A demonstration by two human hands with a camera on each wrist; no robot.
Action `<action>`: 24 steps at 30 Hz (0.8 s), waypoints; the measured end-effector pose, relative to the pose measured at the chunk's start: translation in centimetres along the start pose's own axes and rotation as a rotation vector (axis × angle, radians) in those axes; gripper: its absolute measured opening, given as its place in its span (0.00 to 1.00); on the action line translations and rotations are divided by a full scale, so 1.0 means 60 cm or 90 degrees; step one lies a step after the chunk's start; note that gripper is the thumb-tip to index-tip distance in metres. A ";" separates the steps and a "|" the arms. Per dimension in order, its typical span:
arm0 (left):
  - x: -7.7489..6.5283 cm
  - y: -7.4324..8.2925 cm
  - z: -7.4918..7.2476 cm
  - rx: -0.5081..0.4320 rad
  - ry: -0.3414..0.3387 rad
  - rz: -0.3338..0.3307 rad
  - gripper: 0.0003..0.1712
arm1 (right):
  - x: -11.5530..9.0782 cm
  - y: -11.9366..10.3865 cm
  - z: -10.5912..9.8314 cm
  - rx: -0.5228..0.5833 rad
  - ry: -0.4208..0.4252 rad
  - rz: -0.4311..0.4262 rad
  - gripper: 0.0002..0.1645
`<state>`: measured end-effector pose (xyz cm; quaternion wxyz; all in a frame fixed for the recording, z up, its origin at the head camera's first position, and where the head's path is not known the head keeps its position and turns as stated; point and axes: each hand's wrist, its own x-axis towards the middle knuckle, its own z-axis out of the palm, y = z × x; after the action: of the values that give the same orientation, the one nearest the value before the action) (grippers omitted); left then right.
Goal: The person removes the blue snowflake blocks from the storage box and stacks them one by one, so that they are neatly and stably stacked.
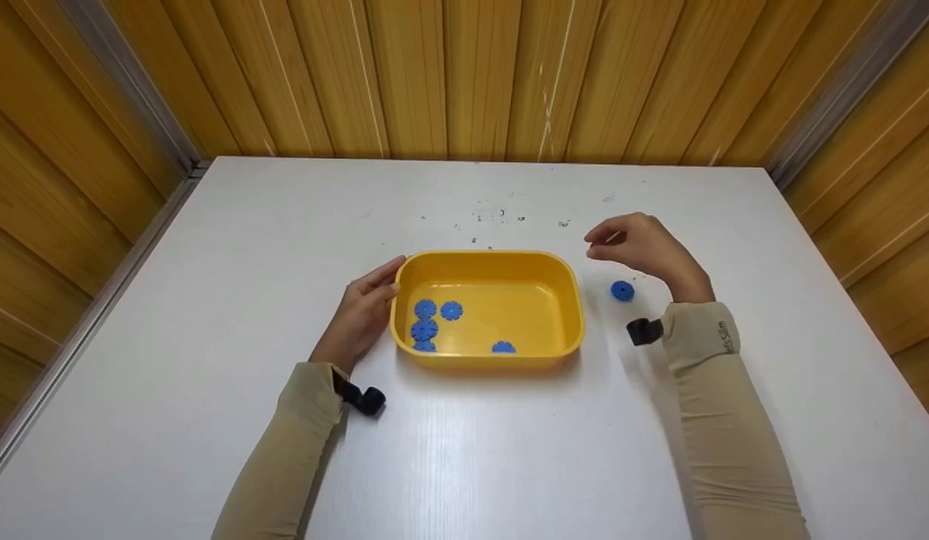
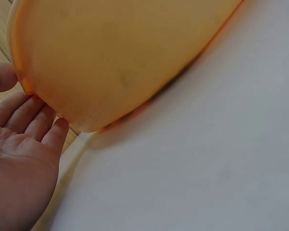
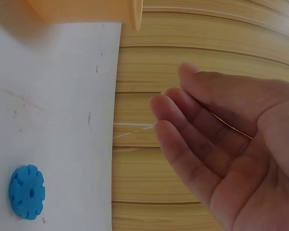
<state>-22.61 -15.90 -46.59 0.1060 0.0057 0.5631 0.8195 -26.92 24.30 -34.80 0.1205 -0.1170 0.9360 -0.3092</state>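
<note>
Fingers of the left hand (image 1: 357, 316) grip the yellow tub (image 1: 502, 304) at its left rim. Fingers of the right hand (image 1: 644, 246) hang loosely curled, holding nothing, near the tub's far right corner. Blue notched discs (image 1: 424, 330) lie inside the tub, most of them at its left end. Another blue piece (image 1: 622, 291) lies outside on the white table (image 1: 472, 457), near the tub's right side.

1. Head view: bright; glare streaks the table (image 1: 449, 450) before the yellow tub (image 1: 487, 361), which casts soft shadows.
2. Left wrist view: dim, greyish, soft.
3. Right wrist view: hazy; wood-grain panels (image 3: 139, 175) bow at upper right.
</note>
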 end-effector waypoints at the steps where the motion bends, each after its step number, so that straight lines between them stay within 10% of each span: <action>1: 0.001 0.000 0.000 -0.001 -0.001 0.002 0.32 | 0.002 -0.005 0.001 -0.002 0.001 -0.006 0.22; 24: -0.002 0.004 0.000 0.005 -0.003 0.002 0.32 | 0.051 -0.106 0.063 -0.017 -0.060 -0.119 0.17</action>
<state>-22.52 -16.00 -46.34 0.1061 0.0091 0.5659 0.8176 -27.76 16.37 -34.36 0.1334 -0.2199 0.9184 -0.3006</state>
